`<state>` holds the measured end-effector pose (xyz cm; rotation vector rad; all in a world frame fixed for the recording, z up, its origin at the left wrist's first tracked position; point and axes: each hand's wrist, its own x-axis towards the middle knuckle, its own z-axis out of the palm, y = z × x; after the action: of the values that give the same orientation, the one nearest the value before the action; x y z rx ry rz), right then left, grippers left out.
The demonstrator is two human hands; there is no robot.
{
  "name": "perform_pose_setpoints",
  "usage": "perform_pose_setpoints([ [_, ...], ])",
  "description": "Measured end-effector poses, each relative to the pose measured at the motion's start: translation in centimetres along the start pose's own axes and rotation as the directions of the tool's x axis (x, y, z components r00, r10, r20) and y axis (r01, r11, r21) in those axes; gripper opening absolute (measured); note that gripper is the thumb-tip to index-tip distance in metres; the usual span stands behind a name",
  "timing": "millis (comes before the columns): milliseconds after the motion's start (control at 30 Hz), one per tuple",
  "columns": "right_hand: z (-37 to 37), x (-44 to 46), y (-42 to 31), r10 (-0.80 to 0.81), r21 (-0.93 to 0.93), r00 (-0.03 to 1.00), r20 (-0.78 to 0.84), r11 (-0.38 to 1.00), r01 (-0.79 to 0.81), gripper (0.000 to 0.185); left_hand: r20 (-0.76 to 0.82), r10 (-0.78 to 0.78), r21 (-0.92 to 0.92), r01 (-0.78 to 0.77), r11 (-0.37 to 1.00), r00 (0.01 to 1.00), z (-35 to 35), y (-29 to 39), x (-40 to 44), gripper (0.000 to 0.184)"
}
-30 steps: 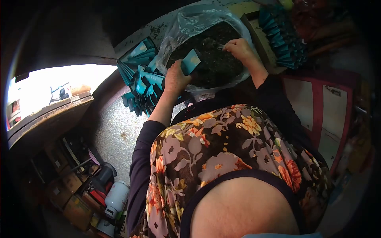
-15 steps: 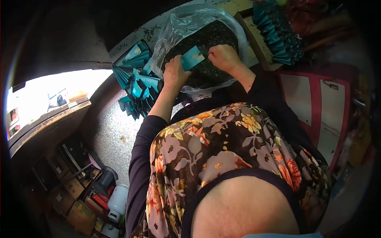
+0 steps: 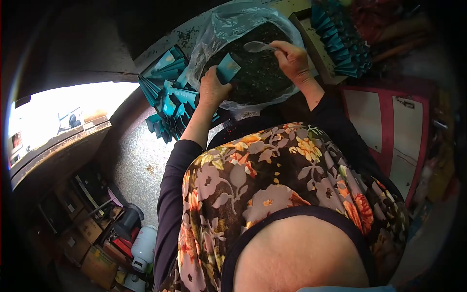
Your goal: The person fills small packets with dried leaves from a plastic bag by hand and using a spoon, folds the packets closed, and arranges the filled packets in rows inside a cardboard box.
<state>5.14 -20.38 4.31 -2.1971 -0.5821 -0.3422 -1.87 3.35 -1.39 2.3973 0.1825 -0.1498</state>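
Note:
A clear plastic bag [image 3: 198, 54] lies spread wide, holding a mass of dark loose leaves [image 3: 262, 78] that look like tea. My left hand [image 3: 213, 89] is closed on a teal paper packet [image 3: 227, 68] over the left side of the leaves. In my right hand [image 3: 293, 61] is a pale spoon [image 3: 259, 47], its bowl pointing left above the leaves. Whether the spoon carries anything is hard to make out. Beside my left wrist sits a pile of more teal packets [image 3: 170, 102], fanned and overlapping.
A box [image 3: 311, 46] stands right of the bag, with a row of teal packets [image 3: 338, 44] at its far side. A pink-framed white cabinet [image 3: 384, 126] is at right. Cardboard boxes [image 3: 97, 267] and a white tank [image 3: 144, 246] stand on the floor at lower left.
My right hand has moved right, away from the packet, and the spoon now shows clearly. My left hand has shifted slightly left and down with the packet, which is tilted differently.

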Motion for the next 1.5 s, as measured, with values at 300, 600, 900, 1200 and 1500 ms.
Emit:
perform_pose_setpoints([
  [300,5.8,-6.9,7.3,0.356,-0.498,0.848,0.392,0.857,-0.130,0.013,-0.007,-0.014,-0.053,0.013,0.999,1.000,-0.4,-0.9,-0.1,0.069],
  [600,10.0,-5.8,7.3,0.632,-0.049,0.683,0.365,0.746,-0.664,0.019,-0.003,-0.034,0.007,0.034,0.999,0.999,-0.9,-0.9,-0.4,0.068],
  [900,6.2,-2.7,5.0,0.706,0.338,0.591,0.390,0.488,-0.805,0.023,0.015,-0.054,0.013,0.053,0.998,0.998,-1.3,-0.4,-0.5,0.067],
  [1200,1.1,0.9,1.6,0.615,0.436,0.713,0.336,0.570,-0.697,0.022,0.019,0.003,0.075,-0.005,0.997,1.000,-0.9,0.4,0.0,0.059],
  [1500,4.4,-0.6,-2.0,0.071,0.039,0.990,0.125,0.996,-0.076,0.011,0.055,0.027,0.090,-0.032,0.995,0.998,-0.2,1.5,0.1,0.066],
])
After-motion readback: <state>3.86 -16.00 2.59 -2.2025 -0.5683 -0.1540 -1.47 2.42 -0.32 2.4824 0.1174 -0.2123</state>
